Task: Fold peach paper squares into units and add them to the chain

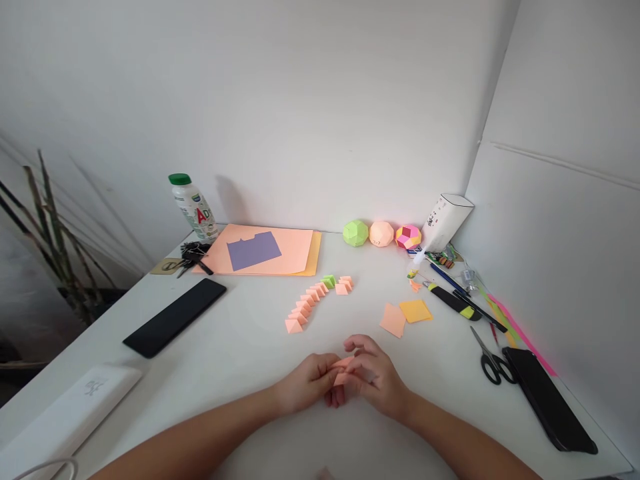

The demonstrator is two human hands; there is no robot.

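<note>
Between my two hands is a small piece of peach paper, partly folded and mostly covered by fingers. My left hand pinches its left side. My right hand grips the other side, thumb and fingers closed round it. Beyond them a curved row of folded peach paper units stands on the table, with green folded units at its far end. A few more peach units sit just right of these. Flat peach squares and a yellow-orange square lie ahead of my right hand.
Black-handled scissors, a box cutter, pens and a black case lie on the right. Paper balls line the wall. At left are a bottle, keys, paper sheets, a black slab and a white device.
</note>
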